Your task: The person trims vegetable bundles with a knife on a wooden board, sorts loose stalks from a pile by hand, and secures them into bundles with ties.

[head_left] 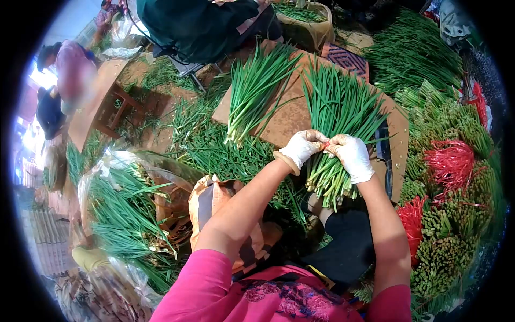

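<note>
A large bunch of green stalks [343, 102] lies on a brown board [292, 123], its pale cut ends toward me. My left hand [303, 147], in a white glove, pinches a thin red tie [325, 145] on top of the bunch. My right hand [350, 155], also gloved in white, is closed on the tie from the other side, and the fingertips of both hands nearly meet. A smaller bunch of stalks [257, 91] rests on the board to the left. Just right of my right hand lies a dark-bladed knife [383, 142].
Red strips [449, 163] lie on stacked bundles [445, 241] at the right. Loose greens [416, 51] are heaped at the back right. A plastic bag of greens [126, 206] stands at the left. One person [198, 27] sits ahead; another [75, 70] is at the far left.
</note>
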`<action>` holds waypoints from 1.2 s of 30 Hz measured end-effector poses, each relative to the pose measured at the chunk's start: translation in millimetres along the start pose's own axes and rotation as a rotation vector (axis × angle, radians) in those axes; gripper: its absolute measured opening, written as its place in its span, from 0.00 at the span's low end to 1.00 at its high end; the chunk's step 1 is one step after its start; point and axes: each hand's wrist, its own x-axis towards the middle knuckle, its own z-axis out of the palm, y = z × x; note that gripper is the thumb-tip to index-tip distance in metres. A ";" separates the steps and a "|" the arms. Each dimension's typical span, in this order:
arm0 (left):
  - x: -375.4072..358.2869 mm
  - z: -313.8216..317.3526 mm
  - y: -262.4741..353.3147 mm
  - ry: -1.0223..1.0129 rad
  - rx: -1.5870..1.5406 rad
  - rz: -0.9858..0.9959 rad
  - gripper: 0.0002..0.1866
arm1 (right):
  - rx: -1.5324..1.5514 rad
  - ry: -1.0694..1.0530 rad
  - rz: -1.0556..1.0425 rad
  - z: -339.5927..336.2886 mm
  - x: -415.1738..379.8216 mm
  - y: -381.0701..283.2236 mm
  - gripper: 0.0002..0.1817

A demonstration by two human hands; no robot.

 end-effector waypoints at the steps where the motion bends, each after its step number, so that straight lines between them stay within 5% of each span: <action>1: -3.4 1.7 0.8 0.002 -0.037 0.005 0.07 | -0.011 0.013 -0.013 1.2 0.9 1.4 0.07; 11: -4.6 9.1 -7.1 0.153 -0.116 0.043 0.04 | 0.000 0.051 0.001 6.2 1.4 9.7 0.08; 15: 0.8 7.3 -1.0 0.195 0.430 0.088 0.04 | 0.101 -0.013 0.164 -2.4 2.5 -5.2 0.08; 16: -4.9 13.6 13.6 0.218 0.495 0.089 0.03 | -0.008 0.018 0.017 -10.8 4.1 -3.5 0.05; 18: -8.5 15.3 18.9 0.273 0.750 0.324 0.04 | 0.279 0.240 -0.108 -25.7 9.4 -3.4 0.05; 20: -6.1 5.4 7.5 0.303 0.871 0.496 0.03 | 0.454 0.285 0.089 -66.0 3.7 -3.9 0.06; 22: -0.5 -1.5 -13.8 0.360 0.408 0.337 0.04 | 0.176 0.146 0.300 -96.2 -13.4 11.1 0.19; 25: 7.1 -3.2 -26.9 0.442 0.021 0.220 0.13 | 0.524 -0.088 0.747 -84.1 -27.2 70.1 0.24; 27: 6.8 3.7 -22.0 0.418 -0.220 0.211 0.13 | 0.765 0.050 0.859 -54.1 -34.4 76.7 0.23; 30: 25.0 12.8 -28.4 0.318 -0.298 0.122 0.15 | 0.420 0.208 0.326 6.3 -29.7 77.0 0.24; 34: 34.3 25.5 24.0 0.082 0.194 0.123 0.09 | 0.655 0.309 0.218 27.7 -36.3 72.7 0.25; 35: 26.0 29.8 51.2 0.112 0.688 0.235 0.07 | 0.468 0.152 0.252 12.5 -42.8 59.9 0.24; 36: 21.2 32.1 78.0 0.001 1.136 0.447 0.05 | 0.654 -0.023 0.458 5.0 -44.8 55.8 0.22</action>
